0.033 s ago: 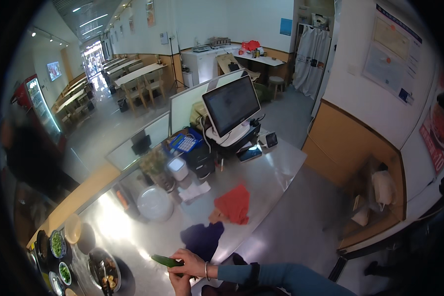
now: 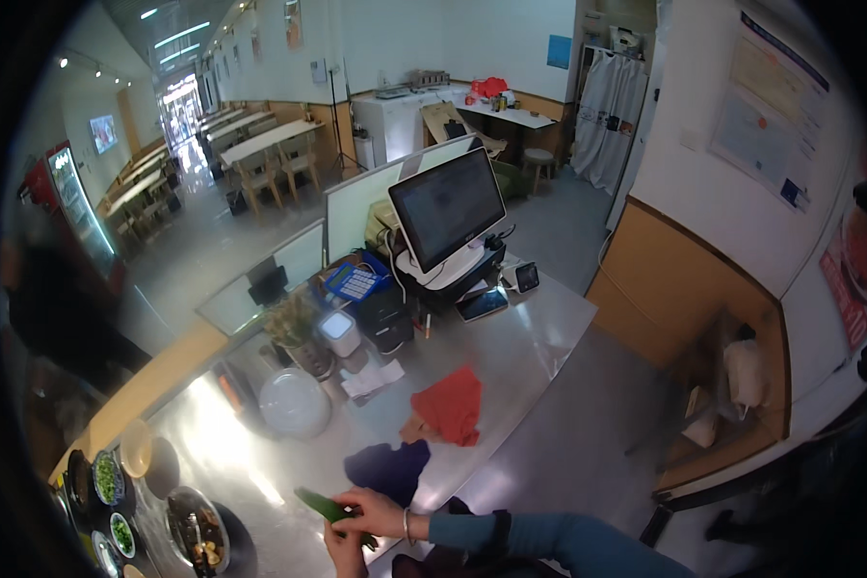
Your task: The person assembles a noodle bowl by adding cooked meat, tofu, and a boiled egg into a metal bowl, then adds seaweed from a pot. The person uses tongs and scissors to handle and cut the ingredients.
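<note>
Low in the head view, a dark green cucumber is held over the near edge of a metal counter. My right hand, with a bracelet at the wrist, has its fingers closed over the cucumber's upper side. From below, my left hand grips it too. One end points up and left, while the other shows just beneath my right hand. Just beyond my hands lies a dark blue cloth. A red cloth is spread a little farther off.
Left of my hands stand a metal bowl of food with utensils and small bowls of chopped greens. Stacked pale plates, a phone, a blue calculator and a monitor occupy the counter's far part. A person is at left.
The cucumber is tilted a little more steeply, and its lower end now shows below my right hand. Both hands keep their grip. The whole view has shifted slightly.
</note>
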Action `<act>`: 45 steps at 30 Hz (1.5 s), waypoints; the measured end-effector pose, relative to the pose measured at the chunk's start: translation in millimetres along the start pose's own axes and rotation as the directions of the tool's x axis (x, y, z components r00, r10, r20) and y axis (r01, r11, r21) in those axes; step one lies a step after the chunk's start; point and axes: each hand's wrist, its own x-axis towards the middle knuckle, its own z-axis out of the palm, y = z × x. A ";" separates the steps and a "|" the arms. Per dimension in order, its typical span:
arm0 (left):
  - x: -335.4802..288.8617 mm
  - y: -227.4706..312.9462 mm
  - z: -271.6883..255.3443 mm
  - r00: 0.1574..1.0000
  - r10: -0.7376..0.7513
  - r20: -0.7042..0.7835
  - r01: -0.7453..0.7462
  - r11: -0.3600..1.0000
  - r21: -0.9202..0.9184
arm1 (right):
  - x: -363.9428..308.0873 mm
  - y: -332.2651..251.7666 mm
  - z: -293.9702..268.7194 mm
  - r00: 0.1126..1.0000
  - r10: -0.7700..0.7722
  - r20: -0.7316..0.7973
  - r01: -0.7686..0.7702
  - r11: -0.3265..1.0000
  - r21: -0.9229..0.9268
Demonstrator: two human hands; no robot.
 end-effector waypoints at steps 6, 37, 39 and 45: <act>79.9 8.2 41.2 0.915 -0.112 -0.389 -0.015 0.951 -0.310 | 9.2 -22.8 -277.8 0.891 -0.308 -0.333 0.041 0.787 -0.616; 73.0 -29.2 322.8 0.463 -0.223 -0.858 -0.348 0.844 -0.407 | 220.9 -97.9 -648.7 0.648 -0.762 -0.021 0.357 0.328 -0.875; 76.3 -21.1 330.2 0.477 -0.227 -0.849 -0.360 0.831 -0.424 | 214.1 -93.9 -630.7 0.670 -0.741 0.045 0.430 0.338 -0.838; 82.2 -8.1 344.9 0.461 -0.247 -0.852 -0.376 0.816 -0.440 | 220.4 -98.3 -590.5 0.658 -0.744 0.118 0.514 0.329 -0.792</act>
